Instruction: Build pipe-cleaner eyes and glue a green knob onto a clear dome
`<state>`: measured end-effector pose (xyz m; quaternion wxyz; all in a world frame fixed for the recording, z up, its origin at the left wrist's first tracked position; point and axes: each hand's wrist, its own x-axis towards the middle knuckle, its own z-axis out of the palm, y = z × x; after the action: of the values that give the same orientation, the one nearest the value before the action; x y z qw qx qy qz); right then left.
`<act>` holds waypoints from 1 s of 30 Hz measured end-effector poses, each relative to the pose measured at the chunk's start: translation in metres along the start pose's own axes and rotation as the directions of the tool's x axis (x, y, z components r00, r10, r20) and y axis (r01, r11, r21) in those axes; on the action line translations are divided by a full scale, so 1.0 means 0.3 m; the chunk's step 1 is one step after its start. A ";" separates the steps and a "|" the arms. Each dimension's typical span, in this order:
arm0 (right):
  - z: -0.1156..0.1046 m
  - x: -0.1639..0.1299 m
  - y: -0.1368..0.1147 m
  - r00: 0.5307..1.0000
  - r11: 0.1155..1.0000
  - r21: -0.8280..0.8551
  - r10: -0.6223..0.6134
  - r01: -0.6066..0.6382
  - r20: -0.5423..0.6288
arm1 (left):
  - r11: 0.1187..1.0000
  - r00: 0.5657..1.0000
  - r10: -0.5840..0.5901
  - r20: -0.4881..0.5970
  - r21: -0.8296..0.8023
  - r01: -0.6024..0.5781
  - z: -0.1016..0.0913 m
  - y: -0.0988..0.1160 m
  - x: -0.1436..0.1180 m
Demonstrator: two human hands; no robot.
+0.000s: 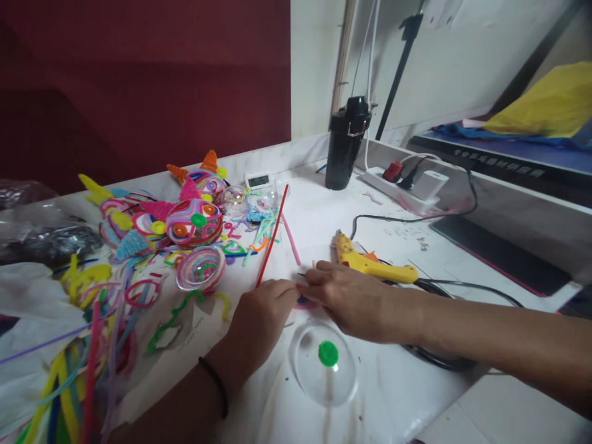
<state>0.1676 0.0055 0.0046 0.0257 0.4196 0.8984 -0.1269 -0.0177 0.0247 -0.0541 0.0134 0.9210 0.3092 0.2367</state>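
Both hands pinched together mid-worktop, just this side of the yellow glue gun. Left hand clenched around the low end of a red pipe cleaner, stem slanting up and away toward the little digital clock. Right hand pressing fingertips onto a small pinkish coil right where the red end lands, so grasping that too, though hard to see how much of it is already wound. Looks like the winding step: feeding red stem round the coil. Next bit probably needs a steady pinch on the coil while turning, keeping the stem tight and flat.

Nearer than the glue gun, just below the hands: clear plastic dome with a green button inside. Left of the gun: finished swirly ornaments, loose pipe cleaner offcuts. Beyond it: black bottle, power strip.
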 end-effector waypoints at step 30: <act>0.014 -0.007 0.011 1.000 1.000 -0.015 -0.017 0.017 0.007 | 0.996 0.983 -0.090 0.162 0.020 0.088 0.001 0.007 0.009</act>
<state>0.1713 0.0051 0.0002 0.0310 0.4114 0.9027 -0.1220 -0.0145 0.0245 -0.0529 0.0434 0.9225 0.3494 0.1582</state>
